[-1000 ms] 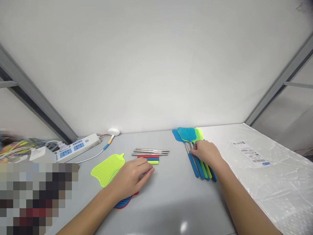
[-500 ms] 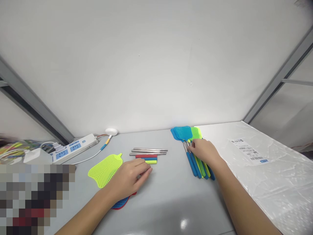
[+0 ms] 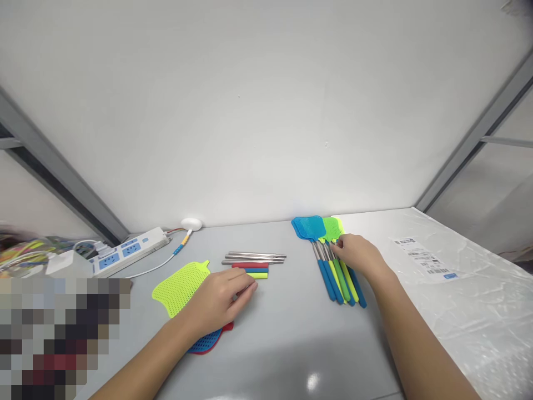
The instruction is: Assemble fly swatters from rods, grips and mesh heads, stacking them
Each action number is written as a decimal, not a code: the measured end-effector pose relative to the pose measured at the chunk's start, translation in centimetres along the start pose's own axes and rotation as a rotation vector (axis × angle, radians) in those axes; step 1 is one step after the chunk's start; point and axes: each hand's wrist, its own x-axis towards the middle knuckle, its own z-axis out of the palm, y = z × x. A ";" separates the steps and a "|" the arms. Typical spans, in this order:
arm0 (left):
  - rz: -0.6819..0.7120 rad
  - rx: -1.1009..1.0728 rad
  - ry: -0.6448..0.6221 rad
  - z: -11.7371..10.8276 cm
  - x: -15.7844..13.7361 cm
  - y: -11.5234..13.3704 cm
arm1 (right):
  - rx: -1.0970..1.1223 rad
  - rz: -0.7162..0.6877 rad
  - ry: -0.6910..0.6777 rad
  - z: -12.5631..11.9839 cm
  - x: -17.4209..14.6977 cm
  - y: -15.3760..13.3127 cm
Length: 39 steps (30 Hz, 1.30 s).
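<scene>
Several fly swatters lie side by side at the back right, with blue heads [image 3: 312, 228], a green head [image 3: 332, 226] and blue, green and yellow handles [image 3: 343, 280]. My right hand [image 3: 360, 254] is over their metal shafts, fingers loosely bent and apart, gripping nothing that I can see. My left hand [image 3: 225, 294] rests open beside short red, blue and yellow grip tubes [image 3: 250, 266], its fingertips by the yellow one. Partly under that hand are a yellow-green swatter head [image 3: 181, 286] and blue and red swatter heads [image 3: 206, 341].
Several metal rods [image 3: 254, 258] lie behind the tubes. A power strip [image 3: 131, 250] with plugs and a cable [image 3: 158, 266] running to a white puck-shaped device [image 3: 191, 224] are at the left. Plastic-wrapped white packaging with a label [image 3: 425, 258] covers the right side.
My right hand has shifted slightly right across the swatter shafts. The blue heads now overlap more closely. My left hand has hardly moved.
</scene>
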 end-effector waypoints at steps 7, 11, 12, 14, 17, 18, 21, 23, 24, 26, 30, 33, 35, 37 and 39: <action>-0.104 0.028 0.043 -1.2 -0.2 -1.4 | 0.000 -0.046 -0.015 0.9 0.2 0.1; -0.203 0.088 -0.005 -2.3 -0.1 -2.1 | -0.002 -0.054 0.039 0.7 0.2 0.2; -0.224 0.098 -0.015 -2.5 -0.1 -2.3 | -0.002 -0.053 0.065 0.6 0.1 0.0; -0.256 0.110 -0.018 -2.7 -0.1 -2.6 | -0.001 -0.063 0.122 0.5 -0.2 -0.7; -0.267 0.134 -0.025 -2.3 -0.1 -2.7 | 0.004 -0.168 0.169 1.1 -1.2 -3.2; -0.261 0.144 -0.037 -2.1 -0.1 -2.7 | 0.005 -0.242 0.171 1.5 -1.7 -4.3; -0.225 0.149 -0.080 -1.5 -0.3 -2.4 | -0.001 -0.483 0.172 3.1 -3.2 -7.4; -0.203 0.139 -0.092 -1.1 -0.3 -2.1 | -0.017 -0.571 0.177 4.0 -3.6 -8.7; -0.196 0.135 -0.095 -1.0 -0.3 -1.9 | -0.026 -0.588 0.181 4.3 -3.7 -9.0; -0.187 0.131 -0.098 -0.8 -0.4 -1.7 | -0.043 -0.592 0.191 4.8 -3.4 -9.2; -0.171 0.116 -0.104 -0.4 -0.5 -1.3 | -0.062 -0.573 0.185 5.1 -2.4 -8.6; -0.152 0.099 -0.112 -0.2 -0.5 -1.3 | -0.062 -0.567 0.169 5.2 -2.0 -8.6; -0.148 0.092 -0.115 -0.1 -0.5 -1.3 | -0.053 -0.563 0.161 5.3 -1.8 -8.7; -0.150 0.082 -0.117 -0.1 -0.5 -1.4 | -0.038 -0.562 0.153 5.4 -1.7 -8.9; -0.150 0.070 -0.123 -0.2 -0.4 -1.5 | -0.016 -0.566 0.146 5.5 -1.6 -8.9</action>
